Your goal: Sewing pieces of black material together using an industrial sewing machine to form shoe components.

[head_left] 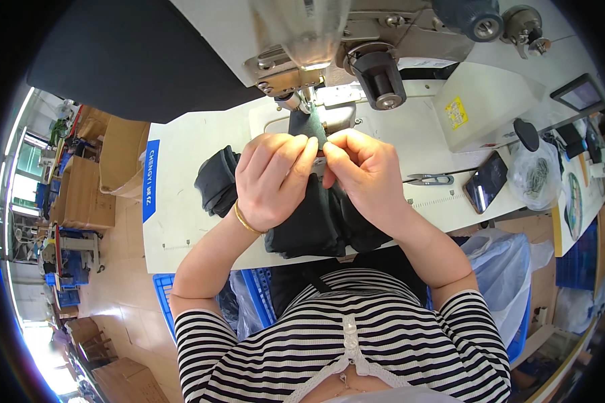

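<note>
A small dark grey-green fabric piece [308, 125] lies at the presser foot [304, 101] of a sewing machine [296, 40]. At its near edge my left hand [274, 176] is closed in a pinch, thumb and forefinger on the cloth. Close beside it, my right hand [364, 169] pinches the same edge; the fingertips of both hands nearly meet. Below my hands sits a stack of black fabric pieces [304, 225], partly covered by them. Another black stack [215, 183] lies left of my left hand.
To the right on the white table [188, 235] are thread snips [431, 179], a phone [485, 183] and a clear plastic bag [535, 176]. A blue crate [163, 289] stands under the table's left front. Cardboard boxes [87, 195] stand on the floor at left.
</note>
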Demonstrator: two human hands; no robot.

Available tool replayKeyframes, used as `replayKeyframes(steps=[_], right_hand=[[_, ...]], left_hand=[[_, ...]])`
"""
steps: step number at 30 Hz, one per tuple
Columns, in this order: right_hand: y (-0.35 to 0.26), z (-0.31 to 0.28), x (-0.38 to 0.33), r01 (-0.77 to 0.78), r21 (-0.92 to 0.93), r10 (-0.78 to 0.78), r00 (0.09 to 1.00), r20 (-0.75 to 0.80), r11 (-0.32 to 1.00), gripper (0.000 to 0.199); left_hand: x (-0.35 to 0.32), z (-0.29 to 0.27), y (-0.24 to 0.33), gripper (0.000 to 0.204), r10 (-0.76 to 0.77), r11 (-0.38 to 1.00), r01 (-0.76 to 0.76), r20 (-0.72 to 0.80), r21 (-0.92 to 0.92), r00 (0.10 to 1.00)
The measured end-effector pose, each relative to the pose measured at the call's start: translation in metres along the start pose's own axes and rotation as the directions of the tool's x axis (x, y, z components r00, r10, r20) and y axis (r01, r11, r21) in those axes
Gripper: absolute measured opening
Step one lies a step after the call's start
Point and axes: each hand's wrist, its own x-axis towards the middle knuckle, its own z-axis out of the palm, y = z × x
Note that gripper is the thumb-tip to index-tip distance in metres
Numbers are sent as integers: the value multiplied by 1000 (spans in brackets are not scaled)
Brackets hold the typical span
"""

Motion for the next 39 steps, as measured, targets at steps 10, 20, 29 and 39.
replayKeyframes(steps=[10,20,29,39], right_hand=[[7,8,9,27,72,-26,999,-22,997,20],[5,4,8,-23,85,23,1000,-8,996,20],[6,3,4,-52,46,51,998,24,998,22],[10,7,-1,-45,28,43,997,58,999,22]], left_hand=[[2,1,-13,29,91,996,-90,-49,21,995],[1,13,-27,44,158,986,-153,-78,68,984],[-2,29,-43,30,137,988,-124,-163,87,977],[0,33,-40,24,93,992,-76,-187,97,978]])
